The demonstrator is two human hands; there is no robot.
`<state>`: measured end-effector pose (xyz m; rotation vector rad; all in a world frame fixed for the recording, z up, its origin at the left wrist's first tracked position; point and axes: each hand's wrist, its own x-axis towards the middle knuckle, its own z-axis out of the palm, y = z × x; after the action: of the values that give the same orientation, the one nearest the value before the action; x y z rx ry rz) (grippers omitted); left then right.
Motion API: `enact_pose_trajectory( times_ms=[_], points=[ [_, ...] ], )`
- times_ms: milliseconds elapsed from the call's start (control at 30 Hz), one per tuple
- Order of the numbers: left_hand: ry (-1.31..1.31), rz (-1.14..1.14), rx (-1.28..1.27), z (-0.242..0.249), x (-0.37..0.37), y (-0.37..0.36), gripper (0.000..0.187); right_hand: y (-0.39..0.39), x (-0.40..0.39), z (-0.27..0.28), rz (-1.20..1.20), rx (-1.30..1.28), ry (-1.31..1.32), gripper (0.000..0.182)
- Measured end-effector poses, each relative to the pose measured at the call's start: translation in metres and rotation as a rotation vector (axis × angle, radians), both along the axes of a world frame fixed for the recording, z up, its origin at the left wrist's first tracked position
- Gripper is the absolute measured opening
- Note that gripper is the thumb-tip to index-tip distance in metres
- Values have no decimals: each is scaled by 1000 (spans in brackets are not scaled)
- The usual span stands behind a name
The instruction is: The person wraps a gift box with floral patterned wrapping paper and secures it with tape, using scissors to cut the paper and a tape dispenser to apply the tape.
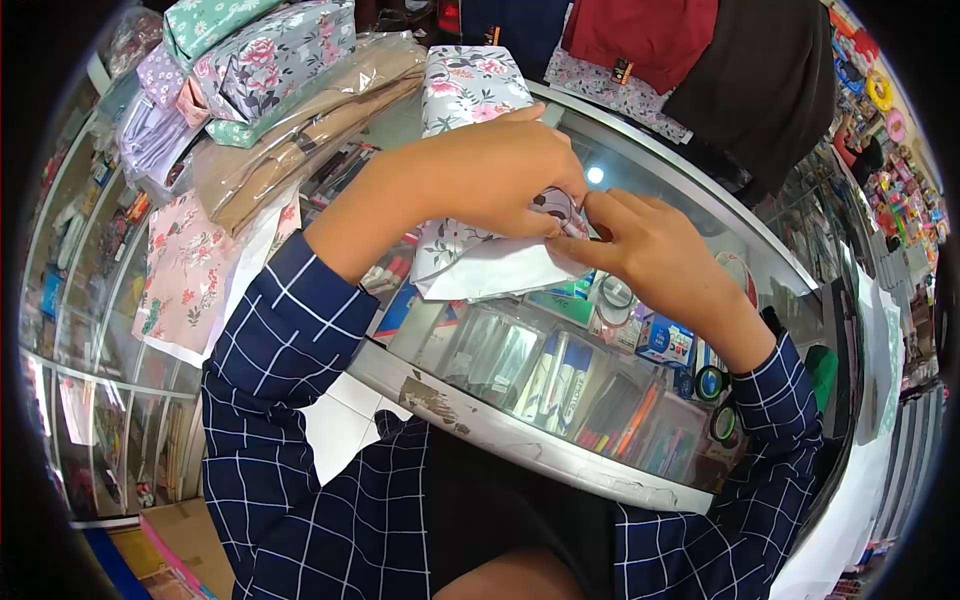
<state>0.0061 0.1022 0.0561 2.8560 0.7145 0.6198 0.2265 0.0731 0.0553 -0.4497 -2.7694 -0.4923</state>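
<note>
A parcel in grey floral wrapping paper (476, 82) lies on the glass counter, partly covered by my left hand (500, 175). That hand is curled over the parcel's near end, thumb and fingers closed on the paper. My right hand (650, 240) meets it from the right and pinches a gathered fold of the same paper between thumb and fingers. Below the hands, a loose flap of the paper shows its white underside (500, 272). What lies inside the wrapping is hidden.
Wrapped floral parcels (275, 65) and a brown garment in clear plastic (310, 140) pile up at the left, near a pink floral sheet (190, 260). Dark red cloth (640, 40) and black cloth (755, 90) lie at the back. Pens and tapes show under the counter glass (470, 340).
</note>
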Motion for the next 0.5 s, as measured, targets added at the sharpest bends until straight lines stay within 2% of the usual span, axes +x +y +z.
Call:
enact_pose_trajectory(
  times_ms=[133, 267, 367, 467, 500],
  points=[
    [114, 69, -7, 15, 8, -3, 19, -1, -2, -2, -42, -21, -19, 18],
    [27, 16, 5, 12, 9, 3, 18, -9, -1, 5, -86, -73, -78, 17],
    [-29, -28, -48, 6, 8, 8, 18, -9, 0, 12, -75, -644, 292, 11],
    [-65, -21, -43, 2, 8, 10, 19, -9, 0, 14, -333, -937, 468, 14],
    [-69, 3, -35, 1, 9, 8, 19, -7, 0, 11, -336, -914, 440, 17]
  ],
)
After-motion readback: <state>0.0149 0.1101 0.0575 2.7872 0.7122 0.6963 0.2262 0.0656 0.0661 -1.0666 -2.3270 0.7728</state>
